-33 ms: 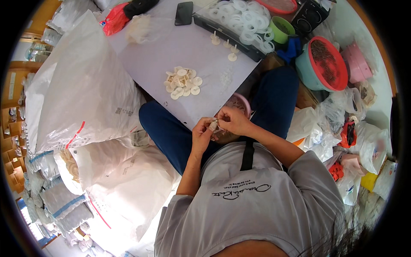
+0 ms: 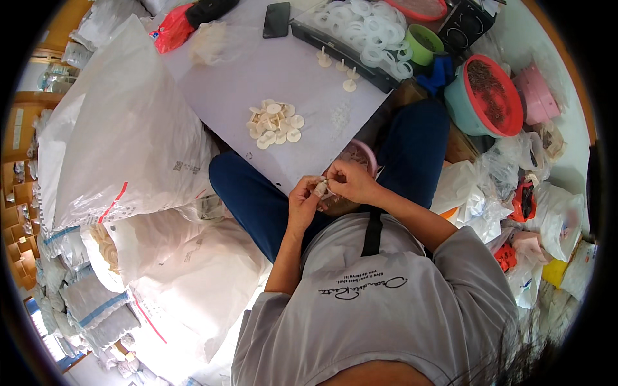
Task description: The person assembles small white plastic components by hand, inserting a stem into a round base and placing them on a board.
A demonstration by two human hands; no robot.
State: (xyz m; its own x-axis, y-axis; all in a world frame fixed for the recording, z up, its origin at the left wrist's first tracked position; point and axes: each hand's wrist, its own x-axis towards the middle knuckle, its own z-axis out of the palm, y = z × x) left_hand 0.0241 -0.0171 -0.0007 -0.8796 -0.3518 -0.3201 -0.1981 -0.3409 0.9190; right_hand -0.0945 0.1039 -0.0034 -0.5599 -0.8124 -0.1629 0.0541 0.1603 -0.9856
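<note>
My left hand (image 2: 305, 197) is closed on a small cream plastic piece (image 2: 321, 187), held over my lap beyond the table's near corner. Against it, my right hand (image 2: 349, 181) is closed in a pinch; the fingers hide what they grip. Just beyond and below the hands is a pink basin (image 2: 367, 153), partly covered by them, with small clear pieces inside. On the pale table (image 2: 219, 96) lies a heap of cream disc-shaped plastic parts with stems (image 2: 275, 122). Tiny translucent bits (image 2: 340, 116) are scattered to its right.
A dark tray (image 2: 347, 55) of white translucent rings sits at the table's far right, near a few loose cream parts (image 2: 349, 85). A phone (image 2: 276, 20) lies at the back. Large white sacks (image 2: 129, 128) crowd the left; a red-rimmed basin (image 2: 514, 106) stands right.
</note>
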